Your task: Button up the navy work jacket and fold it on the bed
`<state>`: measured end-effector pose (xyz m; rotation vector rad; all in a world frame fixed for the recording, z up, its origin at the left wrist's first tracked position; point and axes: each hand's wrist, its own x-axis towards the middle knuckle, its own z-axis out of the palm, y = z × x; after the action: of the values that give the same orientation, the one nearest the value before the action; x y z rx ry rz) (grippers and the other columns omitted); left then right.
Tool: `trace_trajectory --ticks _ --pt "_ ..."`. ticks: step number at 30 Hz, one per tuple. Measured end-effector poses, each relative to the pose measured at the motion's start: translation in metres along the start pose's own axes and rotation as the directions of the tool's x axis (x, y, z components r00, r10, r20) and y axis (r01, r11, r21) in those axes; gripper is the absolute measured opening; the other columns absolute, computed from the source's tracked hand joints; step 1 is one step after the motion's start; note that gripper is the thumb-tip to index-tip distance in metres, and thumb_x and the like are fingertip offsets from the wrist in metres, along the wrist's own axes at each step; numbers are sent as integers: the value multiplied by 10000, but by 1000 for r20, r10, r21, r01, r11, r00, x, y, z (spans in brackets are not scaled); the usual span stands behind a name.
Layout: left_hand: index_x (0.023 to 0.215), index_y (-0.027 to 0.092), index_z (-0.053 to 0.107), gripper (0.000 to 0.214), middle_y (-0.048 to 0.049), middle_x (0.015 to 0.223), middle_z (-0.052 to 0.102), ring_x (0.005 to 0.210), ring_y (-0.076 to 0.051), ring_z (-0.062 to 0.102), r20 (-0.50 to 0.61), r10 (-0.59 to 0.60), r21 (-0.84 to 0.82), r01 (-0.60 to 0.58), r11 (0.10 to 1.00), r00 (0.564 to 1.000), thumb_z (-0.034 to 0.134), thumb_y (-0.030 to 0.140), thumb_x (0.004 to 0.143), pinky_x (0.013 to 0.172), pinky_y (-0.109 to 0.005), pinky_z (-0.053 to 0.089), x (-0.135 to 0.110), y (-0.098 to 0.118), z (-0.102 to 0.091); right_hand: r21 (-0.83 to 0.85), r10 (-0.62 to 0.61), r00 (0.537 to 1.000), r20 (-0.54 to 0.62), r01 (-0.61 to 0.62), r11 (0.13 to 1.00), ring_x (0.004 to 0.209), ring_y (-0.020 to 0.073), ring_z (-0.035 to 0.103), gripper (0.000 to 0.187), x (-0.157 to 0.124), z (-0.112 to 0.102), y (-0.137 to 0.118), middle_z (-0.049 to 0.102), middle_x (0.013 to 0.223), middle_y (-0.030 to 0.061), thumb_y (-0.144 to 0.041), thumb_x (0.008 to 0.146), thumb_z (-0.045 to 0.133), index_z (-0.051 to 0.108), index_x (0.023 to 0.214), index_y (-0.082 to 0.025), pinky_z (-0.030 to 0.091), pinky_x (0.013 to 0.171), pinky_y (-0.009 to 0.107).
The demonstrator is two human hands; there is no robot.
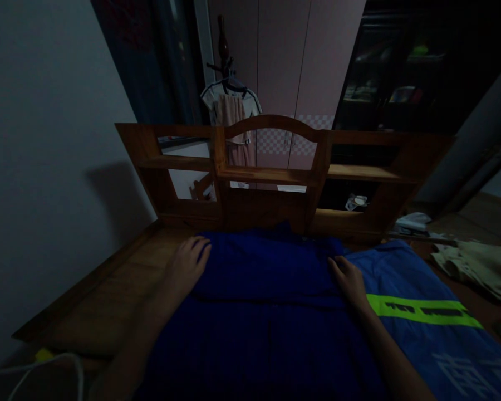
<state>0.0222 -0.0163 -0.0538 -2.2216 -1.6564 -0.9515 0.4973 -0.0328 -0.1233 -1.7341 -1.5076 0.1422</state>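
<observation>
A dark blue garment (267,267) lies spread on the wooden bed, with a folded-over band across its upper part. My left hand (187,262) rests at the upper left edge of this band, its fingers curved and apart on the cloth. On the opposite edge, my right hand (350,278) touches the cloth with thumb and forefinger stretched forward; its other fingers are partly hidden. The garment's near end runs out of the bottom of the view. To the right of it lies a lighter blue garment (413,278) with a yellow-green stripe and pale lettering.
A wooden headboard (271,175) with open shelves stands behind the garment. Bare bed boards (121,284) show on the left beside a white wall (58,167). A pale cloth (480,267) lies far right. Clothes hang on a coat stand (223,50). A white cable (67,359) loops at lower left.
</observation>
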Motion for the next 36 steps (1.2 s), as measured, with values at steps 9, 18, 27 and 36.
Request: trace_trajectory --ticks 9,18,27,36 --pt "1440 258 285 629 -88 1510 244 1379 -313 216 305 -247 257 171 951 920 251 578 899 1079 -531 194 -24 -16 84 -181 66 997 -36 -72 981 699 203 630 344 -5 2 8 679 757 44 -512 872 471 648 882 -218 342 560 248" --pt "1458 215 236 700 -143 1500 247 1371 -328 232 262 -390 370 281 885 883 215 611 881 1075 -539 171 -33 -32 86 -253 84 995 -45 -92 963 759 203 628 264 -9 1 9 686 819 31 -463 866 498 644 906 -247 325 571 248" --pt "1349 -17 389 619 -257 1443 291 1386 -328 179 108 -73 263 43 964 991 363 401 892 1129 -467 137 -1 -17 96 -279 95 994 -46 -104 955 715 184 605 262 -8 2 7 665 763 24 -468 858 512 640 884 -241 286 552 241" --pt "1171 95 552 448 -181 1203 560 1164 -276 506 317 16 -255 68 965 948 495 414 861 993 -375 368 101 69 118 -265 70 996 -59 -83 961 687 182 600 298 -8 0 3 656 721 34 -474 862 488 648 862 -223 286 549 236"
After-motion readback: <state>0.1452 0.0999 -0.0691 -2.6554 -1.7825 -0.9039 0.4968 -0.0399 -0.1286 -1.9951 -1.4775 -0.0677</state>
